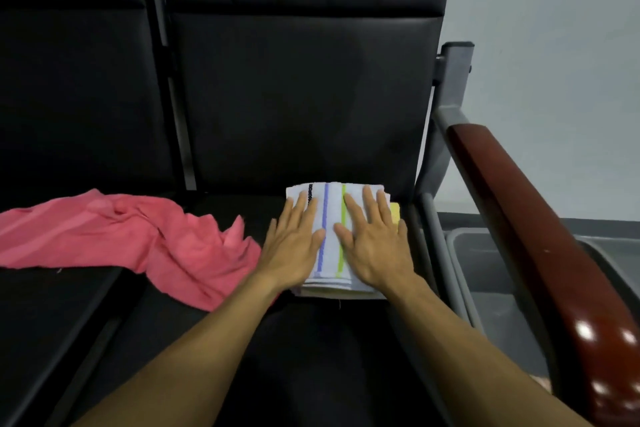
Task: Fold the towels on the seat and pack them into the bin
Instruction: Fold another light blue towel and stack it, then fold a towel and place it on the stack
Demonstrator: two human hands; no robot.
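A white towel [331, 218] with black, blue and green stripes lies folded into a small stack on the black seat [311, 340], near the seat's back right. My left hand [294, 246] lies flat on its left part, fingers spread. My right hand [372, 243] lies flat on its right part, fingers spread. A yellow edge [395, 210] shows under the stack at the right. A pink towel [131, 239] lies crumpled and unfolded across the left of the seat and the neighbouring seat. A grey bin [485, 270] stands on the floor to the right, beyond the armrest.
A glossy brown wooden armrest [540, 236] on a grey metal frame [450, 107] runs between the seat and the bin. The black backrest [304, 97] rises behind the towels. A second black seat [45, 322] adjoins at the left.
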